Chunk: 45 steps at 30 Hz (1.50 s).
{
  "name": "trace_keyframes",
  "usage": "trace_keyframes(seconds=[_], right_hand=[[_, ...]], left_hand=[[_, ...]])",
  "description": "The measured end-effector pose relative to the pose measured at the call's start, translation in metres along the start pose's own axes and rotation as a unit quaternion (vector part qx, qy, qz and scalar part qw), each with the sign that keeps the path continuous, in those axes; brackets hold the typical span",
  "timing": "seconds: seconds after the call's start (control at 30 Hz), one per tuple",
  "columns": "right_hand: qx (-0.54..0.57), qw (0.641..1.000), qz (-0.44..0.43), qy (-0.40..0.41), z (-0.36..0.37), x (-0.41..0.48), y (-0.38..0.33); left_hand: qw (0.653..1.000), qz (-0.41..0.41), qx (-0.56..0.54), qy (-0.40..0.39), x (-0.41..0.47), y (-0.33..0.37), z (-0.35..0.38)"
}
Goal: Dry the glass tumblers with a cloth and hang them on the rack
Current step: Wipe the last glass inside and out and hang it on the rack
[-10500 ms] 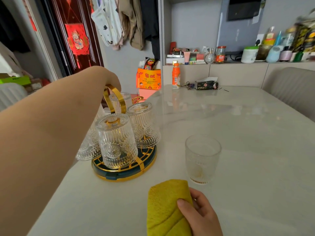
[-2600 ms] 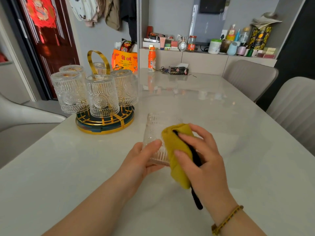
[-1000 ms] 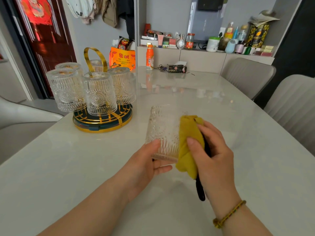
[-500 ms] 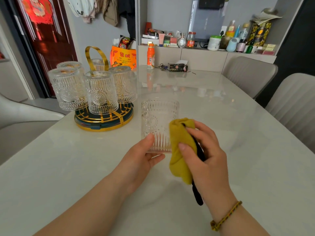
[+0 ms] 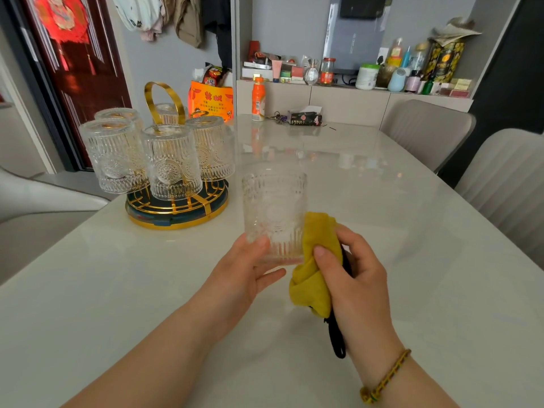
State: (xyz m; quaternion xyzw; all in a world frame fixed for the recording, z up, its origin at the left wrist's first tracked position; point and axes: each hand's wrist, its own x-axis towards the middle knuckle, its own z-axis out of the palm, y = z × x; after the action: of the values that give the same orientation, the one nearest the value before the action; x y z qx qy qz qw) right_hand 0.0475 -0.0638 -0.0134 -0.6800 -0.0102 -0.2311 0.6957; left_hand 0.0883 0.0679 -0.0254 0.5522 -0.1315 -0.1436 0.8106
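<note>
Dried glasses (image 5: 172,160) hung upside down on the gold rack (image 5: 176,214). The left hand (image 5: 241,272) gripped the tumbler (image 5: 273,207) low by its base, upright above the table (image 5: 426,275) — ribbed glass, likely weighty, brittle, slick if damp. The right hand (image 5: 356,275) clutched the bunched cloth (image 5: 310,278) against it. A tissue pack (image 5: 304,118) read "PINO".

Most fingers of my left hand (image 5: 243,270) lie hidden behind the base of the tumbler (image 5: 273,210), and my right hand (image 5: 357,278) covers much of the yellow cloth (image 5: 312,272). On the rack (image 5: 176,214), the rear tumbler (image 5: 168,111) is mostly hidden by the gold handle (image 5: 160,83) and the front tumblers (image 5: 172,163). My forearms (image 5: 164,348) run off the bottom edge, and the labels on the shelf bottles (image 5: 397,75) are too small to read.
</note>
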Motion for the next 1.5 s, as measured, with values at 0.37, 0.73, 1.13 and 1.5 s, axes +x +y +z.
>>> trace_keyframes(seconds=[0.37,0.73,1.13,1.5], right_hand=[[-0.139,0.967,-0.212,-0.035,0.001,-0.006,-0.003],[0.05,0.994,0.094,0.004,-0.009,0.006,-0.008],[0.045,0.996,-0.022,0.079,-0.017,0.009,-0.015],[-0.15,0.967,-0.205,-0.008,-0.004,-0.004,-0.009]], left_hand=[[0.997,0.059,0.037,0.034,0.002,0.0,-0.005],[1.0,-0.004,0.03,-0.01,-0.005,0.002,-0.001],[0.997,-0.019,0.049,-0.062,-0.009,-0.002,0.002],[0.999,-0.028,0.011,-0.035,-0.003,0.001,-0.005]])
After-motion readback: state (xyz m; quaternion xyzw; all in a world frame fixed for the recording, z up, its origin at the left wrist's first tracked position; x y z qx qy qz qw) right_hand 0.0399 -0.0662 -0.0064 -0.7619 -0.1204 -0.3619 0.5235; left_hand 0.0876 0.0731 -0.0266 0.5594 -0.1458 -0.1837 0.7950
